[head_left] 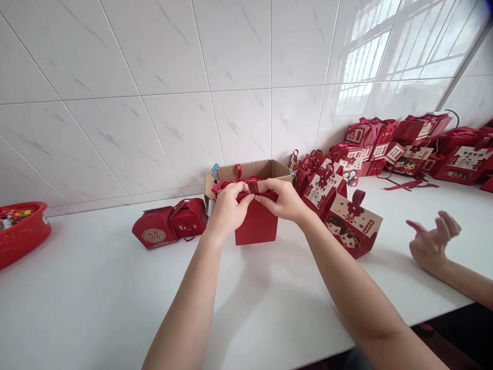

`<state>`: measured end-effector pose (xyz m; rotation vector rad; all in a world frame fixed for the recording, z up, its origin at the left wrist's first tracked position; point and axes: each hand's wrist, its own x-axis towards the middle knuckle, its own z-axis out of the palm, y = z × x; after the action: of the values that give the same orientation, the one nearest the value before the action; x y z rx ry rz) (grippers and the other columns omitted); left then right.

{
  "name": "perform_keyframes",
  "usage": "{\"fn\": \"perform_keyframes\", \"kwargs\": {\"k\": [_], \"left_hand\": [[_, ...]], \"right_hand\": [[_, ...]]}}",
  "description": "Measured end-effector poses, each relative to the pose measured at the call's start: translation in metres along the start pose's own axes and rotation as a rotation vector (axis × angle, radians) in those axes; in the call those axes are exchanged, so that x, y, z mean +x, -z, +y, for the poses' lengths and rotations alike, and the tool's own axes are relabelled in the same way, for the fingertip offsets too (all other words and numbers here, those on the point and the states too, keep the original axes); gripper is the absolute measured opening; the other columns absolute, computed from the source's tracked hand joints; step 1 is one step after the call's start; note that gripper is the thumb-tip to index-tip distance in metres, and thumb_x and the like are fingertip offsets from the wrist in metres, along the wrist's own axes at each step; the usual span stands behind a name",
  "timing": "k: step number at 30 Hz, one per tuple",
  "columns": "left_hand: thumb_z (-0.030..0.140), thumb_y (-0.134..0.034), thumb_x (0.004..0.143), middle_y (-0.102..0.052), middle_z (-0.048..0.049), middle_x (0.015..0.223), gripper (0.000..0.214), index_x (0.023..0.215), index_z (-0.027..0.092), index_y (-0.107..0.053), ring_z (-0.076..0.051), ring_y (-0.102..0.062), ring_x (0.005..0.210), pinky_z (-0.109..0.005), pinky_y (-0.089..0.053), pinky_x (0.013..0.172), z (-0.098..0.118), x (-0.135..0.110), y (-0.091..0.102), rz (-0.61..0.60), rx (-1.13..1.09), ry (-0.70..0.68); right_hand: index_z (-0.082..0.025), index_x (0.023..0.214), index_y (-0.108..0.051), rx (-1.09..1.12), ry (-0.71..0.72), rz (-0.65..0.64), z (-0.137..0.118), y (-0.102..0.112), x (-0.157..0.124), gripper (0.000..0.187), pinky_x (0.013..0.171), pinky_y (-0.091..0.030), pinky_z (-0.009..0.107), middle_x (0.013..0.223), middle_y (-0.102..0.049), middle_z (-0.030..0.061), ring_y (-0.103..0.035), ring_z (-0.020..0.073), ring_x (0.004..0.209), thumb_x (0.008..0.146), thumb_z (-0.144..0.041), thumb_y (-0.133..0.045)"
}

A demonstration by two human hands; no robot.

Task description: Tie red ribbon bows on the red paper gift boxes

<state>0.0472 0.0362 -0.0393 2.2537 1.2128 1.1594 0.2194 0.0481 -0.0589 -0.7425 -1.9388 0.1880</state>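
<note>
A red gift box [256, 226] stands upright on the white table, its plain side facing me. My left hand [233, 205] pinches its top edge on the left, thumb toward me and fingers behind. On the right, my right hand [283, 200] grips the same top edge, the two thumbs almost meeting below a small dark red loop handle [253, 186]. Right behind it is an open cardboard box [262, 168] with red ribbon inside, partly hidden by my hands. Just right of my right forearm a finished-looking red and cream gift box [352, 226] with two cartoon faces leans slightly.
Two red boxes [169, 224] sit left of the cardboard box. A red plastic basin [23, 231] with wrapped items is at the far left. Many red gift boxes [385, 139] are piled along the tiled wall at right. Another person's hand [435, 241] rests near the right edge.
</note>
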Motion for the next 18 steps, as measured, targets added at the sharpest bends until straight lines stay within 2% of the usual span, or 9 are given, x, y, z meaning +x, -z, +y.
{"fn": "perform_keyframes", "kwargs": {"k": [4, 10, 14, 18], "left_hand": [[0.031, -0.050, 0.088, -0.066, -0.0044, 0.097, 0.016, 0.091, 0.020, -0.061, -0.020, -0.060, 0.094, -0.031, -0.046, 0.079, 0.003, -0.002, 0.000, -0.016, -0.049, 0.014], [0.033, -0.056, 0.085, -0.066, -0.0051, 0.113, 0.024, 0.104, 0.020, -0.064, -0.021, -0.058, 0.108, -0.033, -0.044, 0.094, 0.001, -0.002, 0.006, -0.088, -0.189, 0.020], [0.034, -0.056, 0.085, -0.068, -0.0056, 0.108, 0.022, 0.097, 0.020, -0.066, -0.022, -0.059, 0.106, -0.034, -0.044, 0.095, 0.001, -0.002, 0.006, -0.094, -0.219, 0.026], [0.038, -0.058, 0.084, -0.069, -0.0045, 0.096, 0.020, 0.085, 0.018, -0.064, -0.021, -0.061, 0.097, -0.034, -0.046, 0.088, 0.000, -0.002, 0.005, -0.058, -0.212, 0.068]], "right_hand": [[-0.020, 0.074, -0.051, -0.054, 0.007, -0.012, 0.001, 0.002, -0.001, 0.008, 0.062, -0.040, 0.029, 0.074, -0.059, 0.0026, -0.051, 0.0156, 0.067, 0.081, -0.021, -0.054], [-0.020, 0.073, -0.048, -0.069, 0.032, -0.058, -0.003, 0.002, -0.001, 0.011, 0.061, -0.038, 0.028, 0.073, -0.058, 0.0018, -0.048, 0.0147, 0.066, 0.082, -0.020, -0.054], [-0.020, 0.072, -0.047, -0.089, 0.005, -0.062, -0.009, 0.003, -0.001, 0.011, 0.059, -0.036, 0.028, 0.073, -0.057, 0.0016, -0.047, 0.0145, 0.066, 0.081, -0.020, -0.053], [-0.019, 0.074, -0.050, -0.070, -0.008, -0.056, -0.012, 0.002, -0.001, 0.009, 0.060, -0.038, 0.028, 0.075, -0.058, 0.0025, -0.050, 0.0154, 0.069, 0.082, -0.020, -0.053]]}}
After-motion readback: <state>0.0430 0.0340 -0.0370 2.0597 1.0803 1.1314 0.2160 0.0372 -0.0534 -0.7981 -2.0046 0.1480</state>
